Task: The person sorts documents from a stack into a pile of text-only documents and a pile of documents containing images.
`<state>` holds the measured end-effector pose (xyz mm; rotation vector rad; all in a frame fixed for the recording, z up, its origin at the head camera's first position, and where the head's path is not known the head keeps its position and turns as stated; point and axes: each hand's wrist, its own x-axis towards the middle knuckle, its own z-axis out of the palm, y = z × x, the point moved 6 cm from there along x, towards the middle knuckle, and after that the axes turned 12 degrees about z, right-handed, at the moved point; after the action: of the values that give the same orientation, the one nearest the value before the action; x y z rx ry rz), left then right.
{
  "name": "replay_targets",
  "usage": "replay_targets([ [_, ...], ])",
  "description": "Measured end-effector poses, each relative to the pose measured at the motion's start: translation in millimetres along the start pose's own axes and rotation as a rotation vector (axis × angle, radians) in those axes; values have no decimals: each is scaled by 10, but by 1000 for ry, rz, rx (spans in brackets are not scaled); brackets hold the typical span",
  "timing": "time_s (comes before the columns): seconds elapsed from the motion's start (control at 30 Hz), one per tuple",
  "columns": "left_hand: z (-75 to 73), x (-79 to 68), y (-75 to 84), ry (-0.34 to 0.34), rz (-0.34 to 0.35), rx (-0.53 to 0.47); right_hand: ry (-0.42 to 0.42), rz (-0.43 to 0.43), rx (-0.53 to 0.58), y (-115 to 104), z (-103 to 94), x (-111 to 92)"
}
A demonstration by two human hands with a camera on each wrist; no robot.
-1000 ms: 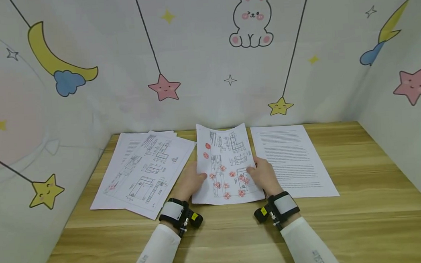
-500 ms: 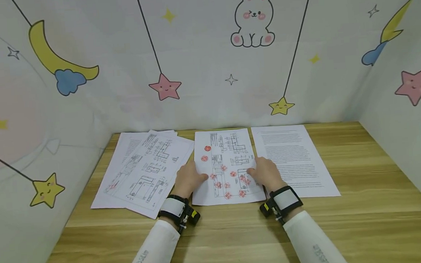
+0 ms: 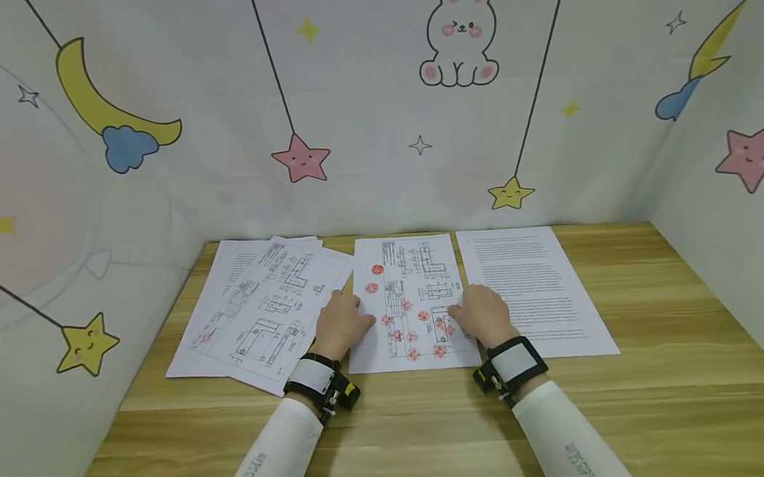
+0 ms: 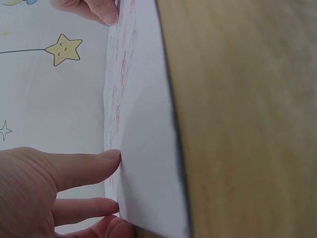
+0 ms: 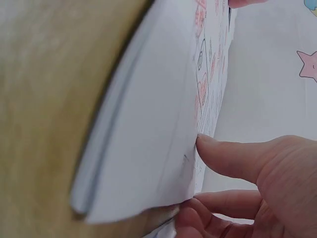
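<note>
A white drawing sheet with technical outlines and scattered red stamp marks lies flat at the middle back of the table. My left hand holds its left edge, thumb over the printed face and fingers along the side. At the opposite edge my right hand pinches it the same way. In the left wrist view the near edge of the paper curves slightly between the hands. Layered edges of the paper show in the right wrist view, with the right thumb touching the face.
Left of the hands, a fanned pile of drawing and text sheets overlaps itself. A printed text page lies to the right, partly behind my right hand. The wooden table meets a cartoon-patterned cloth wall at the back.
The stamped drawing sheet, earlier raised and bowed at its far edge, has come down flat on the table between the hands. Over the last half second, hands and sheet have barely moved.
</note>
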<state>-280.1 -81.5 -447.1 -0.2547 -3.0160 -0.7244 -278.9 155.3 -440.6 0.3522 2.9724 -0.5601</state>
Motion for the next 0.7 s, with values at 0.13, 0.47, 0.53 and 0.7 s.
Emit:
replay_targets([
  [0.13,-21,-15,2,15,11,-26,12,-16,15,-14,-25,-17],
  [0.47,-275,-141,-90,78,77,-109,-21,-65,302,-110,-13,-73],
  [0.53,-379,-159,-131,94,92,-106,-31,-74,376,-171,-14,-89],
  [0.7,-627,-188,-275,104,103,-80,-121,-77,535,-367,22,-170],
])
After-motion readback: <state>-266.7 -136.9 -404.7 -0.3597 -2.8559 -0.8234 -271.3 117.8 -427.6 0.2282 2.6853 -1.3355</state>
